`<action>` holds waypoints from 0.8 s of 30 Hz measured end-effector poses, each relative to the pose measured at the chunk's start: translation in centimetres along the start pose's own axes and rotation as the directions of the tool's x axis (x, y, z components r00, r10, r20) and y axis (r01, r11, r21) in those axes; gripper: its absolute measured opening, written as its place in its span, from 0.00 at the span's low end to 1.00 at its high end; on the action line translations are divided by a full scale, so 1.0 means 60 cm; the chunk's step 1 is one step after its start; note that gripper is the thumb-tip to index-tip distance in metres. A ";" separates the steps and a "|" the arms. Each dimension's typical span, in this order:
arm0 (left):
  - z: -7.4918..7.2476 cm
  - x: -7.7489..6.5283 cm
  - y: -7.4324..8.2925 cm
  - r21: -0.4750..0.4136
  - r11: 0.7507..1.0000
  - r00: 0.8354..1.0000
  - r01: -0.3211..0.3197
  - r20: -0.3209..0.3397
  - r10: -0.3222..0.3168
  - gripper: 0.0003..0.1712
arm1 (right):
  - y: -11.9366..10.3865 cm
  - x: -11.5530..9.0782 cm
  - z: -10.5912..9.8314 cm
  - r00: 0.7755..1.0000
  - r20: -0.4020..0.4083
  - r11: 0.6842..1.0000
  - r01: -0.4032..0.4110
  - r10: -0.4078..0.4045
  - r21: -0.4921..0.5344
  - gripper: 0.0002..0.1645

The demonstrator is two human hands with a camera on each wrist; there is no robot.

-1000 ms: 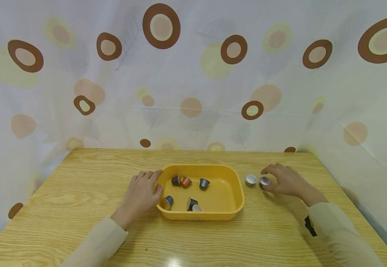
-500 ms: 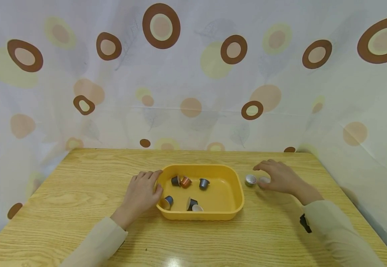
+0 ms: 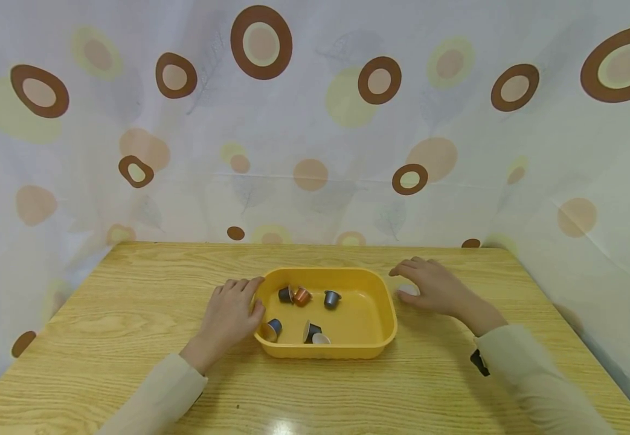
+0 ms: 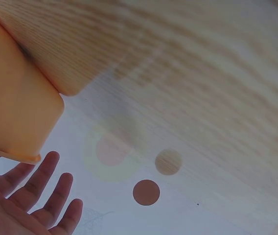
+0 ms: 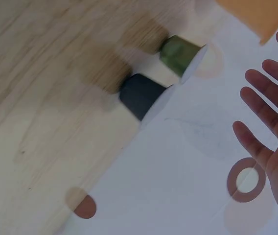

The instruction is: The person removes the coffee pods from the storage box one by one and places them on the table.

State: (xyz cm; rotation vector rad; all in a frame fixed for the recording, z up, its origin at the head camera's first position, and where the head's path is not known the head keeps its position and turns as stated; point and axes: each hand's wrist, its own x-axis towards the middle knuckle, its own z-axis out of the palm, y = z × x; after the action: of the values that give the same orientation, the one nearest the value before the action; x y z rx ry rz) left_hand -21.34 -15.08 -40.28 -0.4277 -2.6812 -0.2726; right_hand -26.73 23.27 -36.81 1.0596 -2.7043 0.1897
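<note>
My left hand (image 3: 229,319) rests at the left rim of a yellow plastic tray (image 3: 325,351), thumb and index finger touching the edge. In the left wrist view its other fingers spread out, fairly straight. Just right of the tray, my right hand (image 3: 438,291) hovers over a coffee capsule whose pale lid (image 3: 408,290) shows between thumb and index finger. The right wrist view shows this green capsule (image 5: 180,56) lid up on the table, with a dark capsule (image 5: 143,97) beside it. That dark one is hidden behind the hand in the head view.
Several capsules lie inside the tray, among them an orange one (image 3: 302,296), a blue-grey one (image 3: 332,299), a blue one (image 3: 273,329) and a black one (image 3: 311,331). The wooden table (image 3: 315,399) ends at a patterned cloth (image 3: 315,139) behind and at the sides.
My right hand has shifted left, from the dark capsule to over the green one, nearer the tray. The left hand and the tray have stayed put.
</note>
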 end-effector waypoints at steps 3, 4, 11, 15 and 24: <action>-0.001 0.000 0.000 0.003 1.000 1.000 -0.002 -0.002 0.002 0.23 | -0.015 0.009 -0.003 1.000 -0.002 1.000 0.023 -0.023 -0.004 0.20; -0.001 0.000 0.000 0.002 1.000 1.000 -0.003 -0.003 0.003 0.23 | -0.020 0.012 -0.004 1.000 -0.003 1.000 0.030 -0.030 -0.003 0.19; 0.000 0.000 0.000 0.003 1.000 1.000 -0.001 -0.003 0.001 0.23 | -0.047 0.031 0.001 0.996 -0.006 0.996 0.088 -0.088 -0.001 0.20; 0.000 -0.001 0.000 0.002 1.000 1.000 -0.002 -0.008 0.002 0.23 | -0.059 0.039 0.009 0.993 -0.004 0.992 0.120 -0.120 -0.027 0.20; -0.001 0.000 0.002 0.000 1.000 1.000 0.007 0.001 -0.007 0.23 | -0.081 0.055 0.025 0.984 0.004 0.983 0.177 -0.177 -0.039 0.20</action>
State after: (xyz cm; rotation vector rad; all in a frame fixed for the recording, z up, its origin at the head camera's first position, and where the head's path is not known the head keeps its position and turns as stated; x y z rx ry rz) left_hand -21.30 -15.00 -40.21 -0.4187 -2.6845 -0.2748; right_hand -26.00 17.28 -37.22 1.2808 -2.5846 0.1053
